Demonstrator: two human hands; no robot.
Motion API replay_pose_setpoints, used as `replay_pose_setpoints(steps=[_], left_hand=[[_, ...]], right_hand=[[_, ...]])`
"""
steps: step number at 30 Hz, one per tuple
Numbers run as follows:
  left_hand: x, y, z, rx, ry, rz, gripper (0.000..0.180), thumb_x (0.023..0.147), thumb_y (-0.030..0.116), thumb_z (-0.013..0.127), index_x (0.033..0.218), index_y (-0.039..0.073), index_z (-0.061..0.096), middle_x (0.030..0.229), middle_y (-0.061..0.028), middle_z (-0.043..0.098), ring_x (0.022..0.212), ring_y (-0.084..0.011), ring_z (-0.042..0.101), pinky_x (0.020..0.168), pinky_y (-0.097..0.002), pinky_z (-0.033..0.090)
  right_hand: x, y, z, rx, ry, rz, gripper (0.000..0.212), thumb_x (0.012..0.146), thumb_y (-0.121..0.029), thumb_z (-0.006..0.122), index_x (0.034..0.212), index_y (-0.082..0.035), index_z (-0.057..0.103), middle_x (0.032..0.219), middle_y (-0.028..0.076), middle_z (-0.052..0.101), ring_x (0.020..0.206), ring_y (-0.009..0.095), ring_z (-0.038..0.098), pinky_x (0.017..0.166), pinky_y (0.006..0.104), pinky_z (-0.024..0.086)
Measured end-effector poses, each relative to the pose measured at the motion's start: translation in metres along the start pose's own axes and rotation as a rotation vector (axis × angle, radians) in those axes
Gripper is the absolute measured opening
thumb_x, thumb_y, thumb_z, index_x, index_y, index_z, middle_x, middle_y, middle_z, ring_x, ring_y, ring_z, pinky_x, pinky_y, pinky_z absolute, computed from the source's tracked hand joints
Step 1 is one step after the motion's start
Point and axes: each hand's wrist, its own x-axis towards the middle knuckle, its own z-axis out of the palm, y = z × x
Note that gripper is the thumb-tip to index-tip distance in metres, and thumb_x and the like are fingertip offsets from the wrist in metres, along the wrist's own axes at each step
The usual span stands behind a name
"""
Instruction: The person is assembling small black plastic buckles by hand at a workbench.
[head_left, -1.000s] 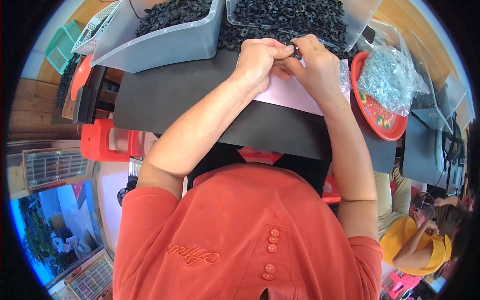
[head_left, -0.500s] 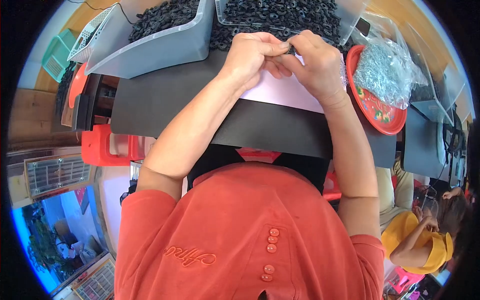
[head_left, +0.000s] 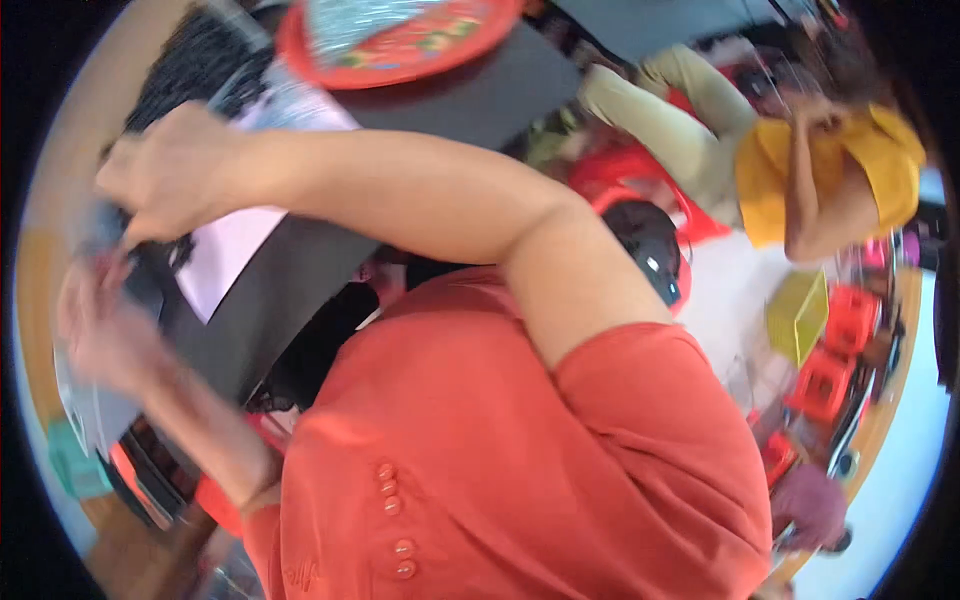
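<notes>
Both hands at the far left of the view, smeared by motion blur. Right hand [head_left: 180,165] farther off, fingers bent down toward the left hand [head_left: 100,320] nearer the viewer; fingertips close to each other. Cannot tell whether pinching, touching or apart. No sure sight of the small dark part, pinched between both hands' fingertips one second ago; possibly hidden in the fingers.

View swung sharply to the person's right since then, with the hands now at the left rim instead of the middle: handling of the part no longer readable.

Just right of the hands, a pale lilac sheet [head_left: 230,255] on a dark tabletop [head_left: 480,105]. Beyond the right hand, a blurred heap of black plastic parts [head_left: 205,60]. Farther right, a round red tray [head_left: 400,75] bearing a clear plastic bag of silvery pieces [head_left: 365,25].

At far right, a seated co-worker in a yellow top [head_left: 765,185]; nearer, a yellow-green basket [head_left: 797,315] beside red stools [head_left: 822,380].
</notes>
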Motion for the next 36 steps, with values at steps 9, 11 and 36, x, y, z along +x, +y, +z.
replay_pose_setpoints(steps=[9, 11, 36], left_hand=[[0.066, -0.017, -0.084, 0.250, 0.336, -0.123, 0.019, 0.083, 0.003, 0.067, 0.096, -0.011, 0.066, 0.078, -0.0167, 0.067, 0.063, -0.0197, 0.064, 0.055, -0.0241, 0.053], [0.083, -0.057, -0.111, 0.217, 0.224, -0.247, 0.019, 0.082, 0.001, 0.066, 0.098, -0.008, 0.067, 0.072, -0.0116, 0.064, 0.058, -0.0154, 0.059, 0.051, -0.0227, 0.048], [0.094, -0.145, -0.152, 0.258, 0.207, -0.328, 0.019, 0.074, 0.000, 0.075, 0.092, -0.004, 0.070, 0.086, -0.0116, 0.069, 0.072, -0.0191, 0.063, 0.062, -0.0284, 0.053]], right_hand=[[0.024, 0.026, 0.024, 0.091, 0.270, -0.166, 0.017, 0.065, -0.026, 0.060, 0.076, -0.015, 0.068, 0.078, 0.007, 0.069, 0.070, 0.025, 0.067, 0.054, 0.0442, 0.051], [0.026, 0.023, 0.040, 0.109, 0.314, -0.154, 0.017, 0.066, -0.025, 0.059, 0.077, -0.015, 0.069, 0.079, 0.007, 0.069, 0.072, 0.025, 0.067, 0.055, 0.0435, 0.051], [0.015, 0.008, 0.013, 0.037, -0.102, -0.118, 0.023, 0.075, -0.027, 0.056, 0.084, -0.014, 0.074, 0.095, 0.010, 0.071, 0.093, 0.027, 0.068, 0.070, 0.0449, 0.053]])
